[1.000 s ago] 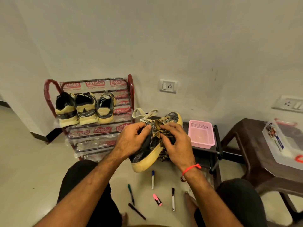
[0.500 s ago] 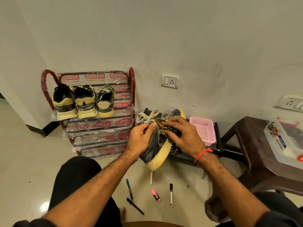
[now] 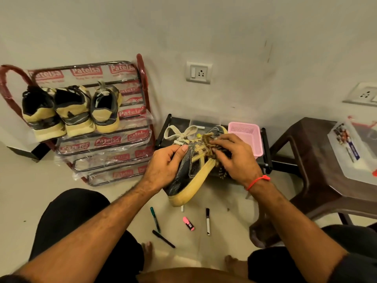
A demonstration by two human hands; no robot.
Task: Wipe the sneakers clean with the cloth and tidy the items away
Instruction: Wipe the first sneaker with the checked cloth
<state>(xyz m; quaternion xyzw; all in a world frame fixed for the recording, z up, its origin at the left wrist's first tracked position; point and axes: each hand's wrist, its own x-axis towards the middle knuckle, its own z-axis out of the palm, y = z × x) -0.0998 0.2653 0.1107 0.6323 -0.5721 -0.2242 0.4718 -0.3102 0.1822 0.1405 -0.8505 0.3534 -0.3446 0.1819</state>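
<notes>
Head view showed the left hand (image 3: 165, 166) gripping the sneaker (image 3: 190, 172). The right hand (image 3: 234, 158) pressed the cloth (image 3: 212, 149) on it, apparently bunched under curled fingers.

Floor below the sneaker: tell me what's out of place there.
Five pens lie scattered loose on the floor: a green marker, a black pen, a pink highlighter, a white marker, and another half hidden under the sneaker. None is put away.

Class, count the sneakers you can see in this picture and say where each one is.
4. Three stand heel-out on the rack's top shelf: left, middle, right. The fourth sneaker is held in the hands. None seems hidden.
</notes>
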